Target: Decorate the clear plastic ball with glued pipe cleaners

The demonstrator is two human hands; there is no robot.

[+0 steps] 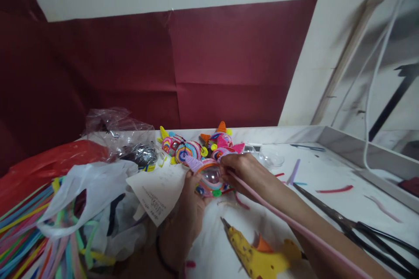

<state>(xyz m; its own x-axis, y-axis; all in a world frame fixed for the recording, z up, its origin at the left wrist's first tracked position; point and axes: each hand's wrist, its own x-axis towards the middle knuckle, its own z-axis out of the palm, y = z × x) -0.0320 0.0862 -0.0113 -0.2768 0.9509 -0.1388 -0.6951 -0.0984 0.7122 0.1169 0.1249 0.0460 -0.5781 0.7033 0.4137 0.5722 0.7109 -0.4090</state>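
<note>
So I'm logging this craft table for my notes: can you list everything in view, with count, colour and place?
clear ball ornament: one, transparent with multicoloured wrap, between both hands
pink pipe cleaner: one, pink, running from the ornament along the right forearm
finished ornaments: several, multicoloured, behind the hands
glue gun: one, yellow and orange, front centre
scissors: one, black, right
pipe cleaner bundle: many, mixed colours, far left
white plastic bag: one, left
paper slip: one, white, by the left hand
table: white
left hand: holds the ornament
right hand: on the ornament, pinching the pink pipe cleaner
</note>
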